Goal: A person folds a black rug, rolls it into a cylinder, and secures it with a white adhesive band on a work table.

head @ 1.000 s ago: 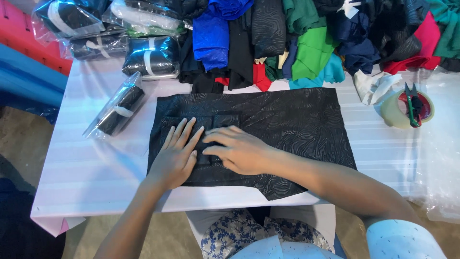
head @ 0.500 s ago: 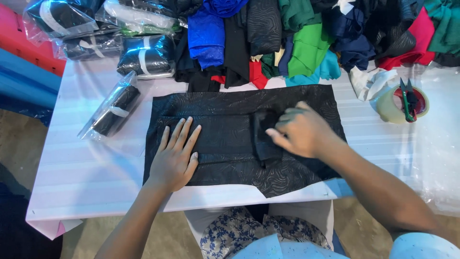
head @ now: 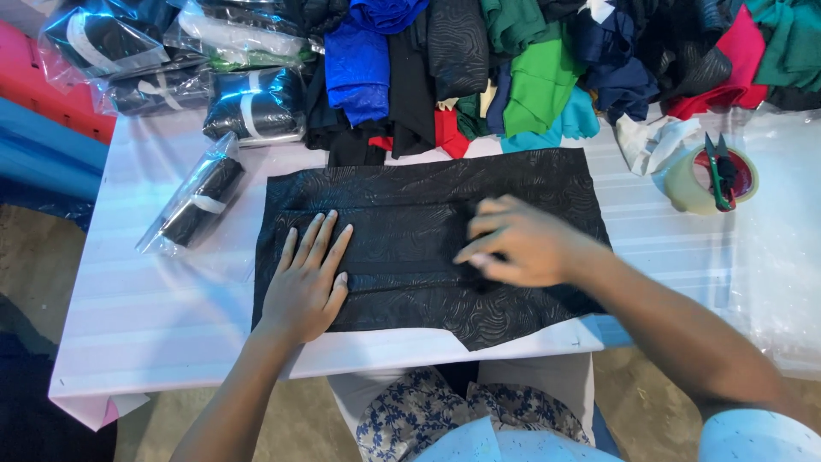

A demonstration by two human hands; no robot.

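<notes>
Left hand (head: 306, 278) lies flat, palm down, fingers spread and pointing away from the body, pressing the left part of a black embossed fabric piece with a wavy pattern (head: 410, 214) — nothing gripped, only held down. Right hand (head: 522, 241) reaches in from the right, forearm slanting across the table edge, fingers half curled with tips on the cloth near its middle; blurred, so cannot tell whether it pinches a fold. The fabric lies spread on the white striped table (head: 154, 299), near the front edge, long axis running left to right, horizontal creases across it, lower right corner ragged. Beside its left end — a clear plastic packet holding a rolled dark garment (head: 195, 205).
</notes>
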